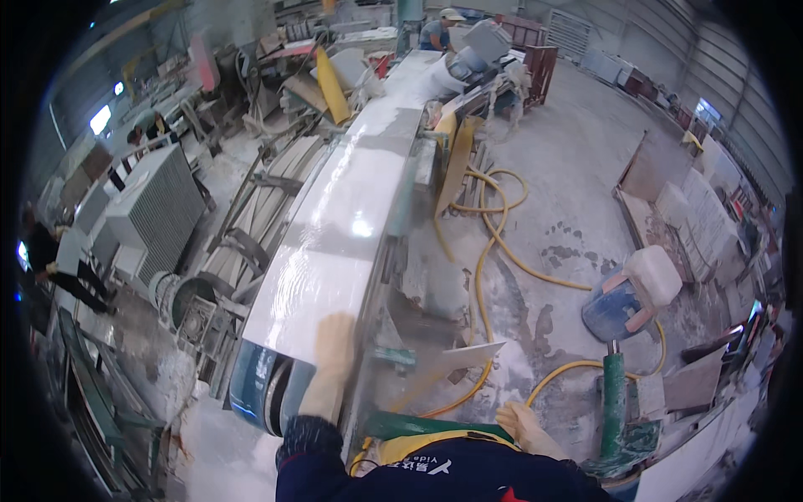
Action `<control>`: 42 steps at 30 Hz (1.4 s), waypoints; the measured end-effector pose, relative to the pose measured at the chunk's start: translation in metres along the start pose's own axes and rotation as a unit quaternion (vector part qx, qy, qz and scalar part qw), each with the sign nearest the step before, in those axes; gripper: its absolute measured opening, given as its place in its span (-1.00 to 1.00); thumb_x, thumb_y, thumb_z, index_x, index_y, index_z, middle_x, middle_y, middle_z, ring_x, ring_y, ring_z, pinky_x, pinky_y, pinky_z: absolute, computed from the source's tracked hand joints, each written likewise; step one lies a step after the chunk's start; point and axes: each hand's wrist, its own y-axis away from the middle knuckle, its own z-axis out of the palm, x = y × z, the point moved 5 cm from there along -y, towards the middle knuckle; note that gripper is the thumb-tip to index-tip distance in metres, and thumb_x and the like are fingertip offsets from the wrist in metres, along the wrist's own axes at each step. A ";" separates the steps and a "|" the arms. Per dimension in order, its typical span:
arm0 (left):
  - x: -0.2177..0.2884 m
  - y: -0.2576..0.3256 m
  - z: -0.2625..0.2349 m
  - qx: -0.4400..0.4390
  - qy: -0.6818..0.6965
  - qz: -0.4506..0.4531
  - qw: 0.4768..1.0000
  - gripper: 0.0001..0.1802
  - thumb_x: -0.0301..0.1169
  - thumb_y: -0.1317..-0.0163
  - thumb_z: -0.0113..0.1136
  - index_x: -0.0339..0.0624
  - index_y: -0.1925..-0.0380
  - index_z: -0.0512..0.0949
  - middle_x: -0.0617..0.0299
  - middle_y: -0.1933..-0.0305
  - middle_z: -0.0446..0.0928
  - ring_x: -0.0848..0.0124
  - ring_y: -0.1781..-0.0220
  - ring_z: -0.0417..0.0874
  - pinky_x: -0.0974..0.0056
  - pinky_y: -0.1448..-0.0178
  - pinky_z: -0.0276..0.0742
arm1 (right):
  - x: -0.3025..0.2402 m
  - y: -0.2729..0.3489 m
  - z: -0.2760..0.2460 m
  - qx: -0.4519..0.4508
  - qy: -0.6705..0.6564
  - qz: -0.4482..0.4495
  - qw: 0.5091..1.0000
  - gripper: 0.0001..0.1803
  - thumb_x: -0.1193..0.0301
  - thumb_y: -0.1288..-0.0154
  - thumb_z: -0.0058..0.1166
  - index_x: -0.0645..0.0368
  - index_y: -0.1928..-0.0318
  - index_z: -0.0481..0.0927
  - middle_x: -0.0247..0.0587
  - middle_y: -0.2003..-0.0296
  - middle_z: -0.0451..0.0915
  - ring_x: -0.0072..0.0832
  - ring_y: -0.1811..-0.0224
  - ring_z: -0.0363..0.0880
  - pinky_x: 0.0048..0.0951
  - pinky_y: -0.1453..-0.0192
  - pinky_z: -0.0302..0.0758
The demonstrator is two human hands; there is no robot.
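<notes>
A long run of wet, glossy white slabs (305, 280) lies on a belt conveyor leading away from me, with grey joints or bands between the lighter stretches. At its near end, my left hand (335, 347), in a cream glove, reaches over the right edge of the closest slab. Motion smears its fingers, so their shape is unclear. The dark blue belt end (253, 381) curves down to the left of that forearm. Low on the right, my right hand (520, 421), also gloved, is held beside my body with its fingers curled, and nothing shows in it.
A yellow hose (481, 284) loops over the wet floor right of the conveyor. A blue drum (615, 305) with a white jug (652, 276) stands farther right, near a green post (613, 402). Stacked slabs (159, 217) lie left. A person (437, 35) is at the conveyor's far end.
</notes>
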 end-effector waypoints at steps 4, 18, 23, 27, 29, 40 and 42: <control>-0.003 0.060 -0.017 0.038 0.023 0.042 0.998 -0.53 -0.47 -0.37 0.07 -0.18 -0.28 0.48 -0.12 -0.31 0.49 -0.16 -0.36 0.43 -0.19 -0.47 0.26 | 0.020 -0.024 -0.013 -0.108 -0.105 -0.012 0.989 -0.65 0.36 -0.50 0.15 0.29 -0.16 0.52 0.11 0.02 0.71 -0.07 0.11 0.76 -0.11 0.01 0.72; -0.209 0.071 -0.048 0.209 -0.142 -0.253 0.934 -0.46 -0.20 -0.32 0.12 -0.26 -0.23 0.51 -0.11 -0.14 0.57 -0.04 -0.21 0.52 -0.13 -0.39 0.31 | 0.014 -0.019 -0.023 -0.048 -0.067 -0.004 0.997 -0.64 0.35 -0.51 0.09 0.27 -0.19 0.52 0.19 -0.04 0.69 -0.07 0.08 0.75 -0.09 -0.03 0.72; -0.214 0.046 -0.045 0.160 -0.158 -0.270 0.936 -0.48 -0.17 -0.32 0.08 -0.20 -0.20 0.49 -0.10 -0.15 0.56 -0.03 -0.26 0.53 -0.15 -0.40 0.32 | 0.010 -0.016 -0.019 -0.041 -0.016 0.008 0.999 -0.64 0.34 -0.57 0.00 0.24 -0.24 0.48 0.13 -0.04 0.69 -0.15 0.16 0.74 -0.18 0.01 0.72; -0.220 0.032 -0.047 0.068 -0.122 -0.335 0.932 -0.37 -0.09 -0.37 0.04 -0.18 -0.36 0.40 -0.16 -0.37 0.47 -0.02 -0.46 0.45 -0.14 -0.54 0.23 | 0.009 -0.017 -0.020 -0.031 0.017 -0.001 0.999 -0.64 0.37 -0.62 -0.09 0.31 -0.26 0.46 0.20 -0.05 0.68 -0.04 0.13 0.76 -0.07 0.03 0.74; -0.222 0.026 -0.051 0.062 -0.124 -0.342 0.929 -0.37 -0.10 -0.37 0.04 -0.18 -0.36 0.40 -0.16 -0.36 0.49 -0.03 -0.44 0.46 -0.14 -0.53 0.25 | 0.011 -0.018 -0.020 -0.041 0.016 -0.005 0.999 -0.62 0.36 -0.63 -0.11 0.31 -0.29 0.44 0.21 -0.06 0.67 -0.04 0.13 0.76 -0.07 0.04 0.74; -0.226 0.032 -0.041 0.138 -0.127 -0.292 0.938 -0.40 -0.16 -0.40 0.00 -0.20 -0.37 0.37 -0.08 -0.33 0.48 -0.01 -0.38 0.47 -0.16 -0.49 0.26 | 0.011 -0.017 -0.019 -0.006 0.047 -0.020 0.999 -0.60 0.38 -0.58 0.00 0.32 -0.29 0.45 0.20 -0.05 0.68 -0.10 0.11 0.76 -0.13 0.03 0.74; -0.232 0.050 -0.044 0.137 -0.111 -0.296 0.939 -0.41 -0.16 -0.42 0.00 -0.21 -0.37 0.37 -0.11 -0.35 0.48 0.02 -0.37 0.50 -0.15 -0.49 0.26 | 0.014 -0.019 -0.022 -0.004 0.047 -0.023 0.999 -0.61 0.38 -0.57 0.04 0.33 -0.27 0.47 0.20 -0.02 0.68 -0.12 0.14 0.77 -0.17 0.06 0.74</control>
